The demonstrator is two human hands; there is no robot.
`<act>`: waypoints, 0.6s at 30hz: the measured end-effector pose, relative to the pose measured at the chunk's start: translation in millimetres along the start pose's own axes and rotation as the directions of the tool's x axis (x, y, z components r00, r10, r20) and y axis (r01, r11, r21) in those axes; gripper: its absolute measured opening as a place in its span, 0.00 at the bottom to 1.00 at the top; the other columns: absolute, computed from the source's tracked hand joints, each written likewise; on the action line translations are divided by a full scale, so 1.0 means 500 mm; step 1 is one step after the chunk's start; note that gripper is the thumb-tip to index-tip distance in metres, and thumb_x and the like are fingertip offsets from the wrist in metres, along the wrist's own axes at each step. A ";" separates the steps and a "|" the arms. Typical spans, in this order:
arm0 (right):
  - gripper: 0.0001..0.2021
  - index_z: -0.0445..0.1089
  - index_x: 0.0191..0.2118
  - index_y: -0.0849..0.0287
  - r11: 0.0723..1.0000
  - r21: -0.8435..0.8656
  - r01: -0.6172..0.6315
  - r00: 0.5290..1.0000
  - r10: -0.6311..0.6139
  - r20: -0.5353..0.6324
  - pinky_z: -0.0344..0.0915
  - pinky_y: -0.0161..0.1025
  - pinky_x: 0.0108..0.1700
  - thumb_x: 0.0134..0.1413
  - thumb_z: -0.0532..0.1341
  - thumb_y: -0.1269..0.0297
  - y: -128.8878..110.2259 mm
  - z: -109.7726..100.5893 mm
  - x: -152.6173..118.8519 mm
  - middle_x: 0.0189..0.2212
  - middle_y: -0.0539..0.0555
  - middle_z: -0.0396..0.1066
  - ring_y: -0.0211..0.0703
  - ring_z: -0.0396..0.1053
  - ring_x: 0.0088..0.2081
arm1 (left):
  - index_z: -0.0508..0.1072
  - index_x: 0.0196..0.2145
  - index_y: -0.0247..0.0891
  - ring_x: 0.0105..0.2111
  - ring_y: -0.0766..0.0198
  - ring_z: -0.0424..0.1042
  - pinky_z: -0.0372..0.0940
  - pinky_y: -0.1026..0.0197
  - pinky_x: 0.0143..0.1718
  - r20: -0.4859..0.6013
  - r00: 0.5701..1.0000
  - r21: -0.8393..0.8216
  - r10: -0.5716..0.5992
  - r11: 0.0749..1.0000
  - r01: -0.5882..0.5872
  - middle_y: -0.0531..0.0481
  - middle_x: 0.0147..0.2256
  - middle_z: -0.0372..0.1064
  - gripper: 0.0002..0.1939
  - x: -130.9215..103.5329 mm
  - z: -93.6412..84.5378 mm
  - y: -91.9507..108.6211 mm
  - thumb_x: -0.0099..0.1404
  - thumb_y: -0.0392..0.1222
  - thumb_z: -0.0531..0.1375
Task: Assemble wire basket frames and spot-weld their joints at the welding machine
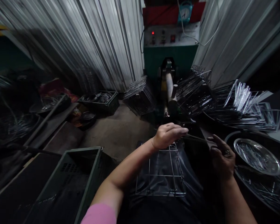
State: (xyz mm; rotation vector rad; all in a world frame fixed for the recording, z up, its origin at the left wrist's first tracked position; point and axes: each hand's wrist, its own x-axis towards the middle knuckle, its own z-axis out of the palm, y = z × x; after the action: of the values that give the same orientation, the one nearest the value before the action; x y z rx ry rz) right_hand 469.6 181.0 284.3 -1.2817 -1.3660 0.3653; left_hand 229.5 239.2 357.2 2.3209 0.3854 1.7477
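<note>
My left hand is closed, its fingers pressed together near the middle of the view. A thin metal wire runs from its fingertips across to my right hand, whose thumb and fingers are curled at the wire's other end. The far end is dim and slightly blurred. Below my left hand, a rectangular wire frame with crossbars lies on the dark apron over my lap. Just ahead of my hands stands a machine with a pale cylindrical arm.
Stacks of wire frames flank the machine, with more piled on the right. A metal bowl of short wire pieces stands at right. A green crate sits at lower left. A control panel shows a lit red lamp.
</note>
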 end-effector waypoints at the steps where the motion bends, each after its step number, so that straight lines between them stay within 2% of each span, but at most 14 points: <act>1: 0.17 0.69 0.47 0.58 1.000 0.020 -0.014 1.000 0.014 -0.015 0.66 0.45 0.42 0.52 0.59 0.57 0.000 0.002 -0.005 0.40 0.57 0.71 0.50 0.69 0.41 | 0.72 0.36 0.38 0.30 0.69 0.72 0.67 0.66 0.30 -0.096 0.994 -0.020 -0.048 0.999 0.047 0.50 0.31 0.74 0.06 0.006 -0.009 0.014 0.61 0.36 0.56; 2: 0.15 0.70 0.44 0.58 1.000 0.029 -0.009 1.000 0.009 -0.016 0.66 0.46 0.44 0.52 0.59 0.58 -0.007 0.004 -0.009 0.39 0.56 0.72 0.50 0.69 0.41 | 0.71 0.36 0.39 0.29 0.70 0.72 0.67 0.67 0.30 -0.205 0.970 -0.051 -0.132 0.991 0.124 0.52 0.31 0.74 0.06 0.015 -0.022 0.030 0.61 0.36 0.57; 3: 0.13 0.72 0.41 0.57 1.000 0.025 0.011 1.000 -0.011 -0.005 0.65 0.47 0.45 0.52 0.60 0.58 -0.021 0.007 -0.013 0.38 0.56 0.72 0.50 0.69 0.41 | 0.71 0.37 0.40 0.28 0.71 0.71 0.66 0.68 0.29 -0.307 0.922 -0.100 -0.236 0.971 0.215 0.53 0.30 0.73 0.06 0.025 -0.037 0.045 0.61 0.38 0.58; 5: 0.12 0.72 0.41 0.56 0.998 -0.024 0.057 0.996 -0.055 0.068 0.66 0.47 0.44 0.53 0.59 0.59 -0.063 0.013 -0.020 0.37 0.55 0.73 0.49 0.70 0.39 | 0.70 0.38 0.41 0.22 0.74 0.67 0.63 0.71 0.23 -0.422 0.783 -0.245 -0.457 0.889 0.387 0.56 0.26 0.69 0.07 0.047 -0.072 0.064 0.60 0.42 0.59; 6: 0.12 0.71 0.43 0.55 0.997 -0.044 0.068 0.993 -0.063 0.101 0.67 0.46 0.43 0.53 0.59 0.59 -0.086 0.019 -0.023 0.36 0.55 0.73 0.48 0.70 0.37 | 0.69 0.38 0.41 0.19 0.76 0.64 0.60 0.73 0.20 -0.423 0.716 -0.325 -0.556 0.830 0.453 0.58 0.24 0.67 0.08 0.055 -0.091 0.065 0.60 0.43 0.59; 9: 0.18 0.66 0.51 0.55 0.999 -0.044 -0.015 0.990 0.021 0.139 0.68 0.42 0.39 0.56 0.55 0.59 -0.133 0.053 -0.033 0.35 0.54 0.72 0.45 0.71 0.34 | 0.67 0.37 0.39 0.14 0.78 0.56 0.52 0.74 0.13 -0.268 0.534 -0.504 -0.802 0.589 0.632 0.60 0.21 0.63 0.13 0.034 -0.143 0.035 0.57 0.47 0.60; 10: 0.19 0.64 0.53 0.56 0.997 -0.036 -0.074 0.983 0.079 0.164 0.69 0.41 0.39 0.57 0.54 0.58 -0.136 0.070 -0.038 0.36 0.55 0.72 0.45 0.71 0.35 | 0.67 0.38 0.38 0.13 0.78 0.55 0.52 0.73 0.13 -0.194 0.450 -0.524 -0.872 0.480 0.704 0.60 0.20 0.62 0.14 0.010 -0.156 0.017 0.56 0.48 0.61; 13: 0.21 0.63 0.53 0.59 0.972 -0.070 -0.224 0.917 0.234 0.324 0.69 0.40 0.40 0.56 0.54 0.57 -0.112 0.119 -0.060 0.42 0.56 0.71 0.46 0.70 0.39 | 0.66 0.38 0.34 0.15 0.75 0.60 0.58 0.70 0.16 -0.042 0.127 -0.419 -0.991 0.133 0.898 0.58 0.20 0.62 0.18 -0.097 -0.182 -0.034 0.52 0.43 0.64; 14: 0.21 0.64 0.53 0.59 0.963 -0.099 -0.250 0.890 0.269 0.369 0.68 0.41 0.41 0.55 0.54 0.56 -0.098 0.130 -0.070 0.42 0.57 0.71 0.47 0.70 0.41 | 0.67 0.38 0.33 0.16 0.73 0.62 0.59 0.69 0.18 -0.008 0.055 -0.346 -0.998 0.055 0.937 0.57 0.20 0.63 0.18 -0.137 -0.186 -0.045 0.50 0.41 0.65; 15: 0.21 0.64 0.52 0.60 0.956 -0.126 -0.265 0.866 0.294 0.405 0.68 0.42 0.42 0.54 0.54 0.56 -0.085 0.138 -0.080 0.43 0.58 0.71 0.48 0.70 0.42 | 0.67 0.38 0.33 0.18 0.72 0.63 0.60 0.68 0.20 0.010 0.021 -0.282 -1.000 0.018 0.959 0.56 0.21 0.65 0.18 -0.173 -0.189 -0.053 0.49 0.37 0.65; 16: 0.21 0.64 0.52 0.61 0.950 -0.150 -0.272 0.845 0.311 0.436 0.68 0.43 0.42 0.54 0.54 0.56 -0.074 0.142 -0.091 0.42 0.58 0.71 0.48 0.70 0.42 | 0.68 0.38 0.33 0.20 0.72 0.64 0.61 0.67 0.22 0.020 0.006 -0.236 -1.000 0.002 0.972 0.55 0.22 0.66 0.18 -0.206 -0.190 -0.057 0.47 0.35 0.65; 18: 0.22 0.63 0.53 0.61 0.944 -0.184 -0.275 0.813 0.330 0.479 0.68 0.44 0.42 0.55 0.52 0.58 -0.058 0.140 -0.111 0.40 0.58 0.72 0.48 0.71 0.40 | 0.70 0.36 0.33 0.22 0.71 0.66 0.62 0.67 0.25 0.036 0.011 -0.204 -0.999 0.004 0.979 0.54 0.24 0.68 0.17 -0.253 -0.189 -0.058 0.45 0.32 0.65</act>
State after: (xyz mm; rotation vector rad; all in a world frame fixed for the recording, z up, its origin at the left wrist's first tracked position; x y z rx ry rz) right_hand 382.0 156.7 260.2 -1.5694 -1.6299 0.9155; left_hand 103.2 225.6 259.0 0.9948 1.4198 0.9541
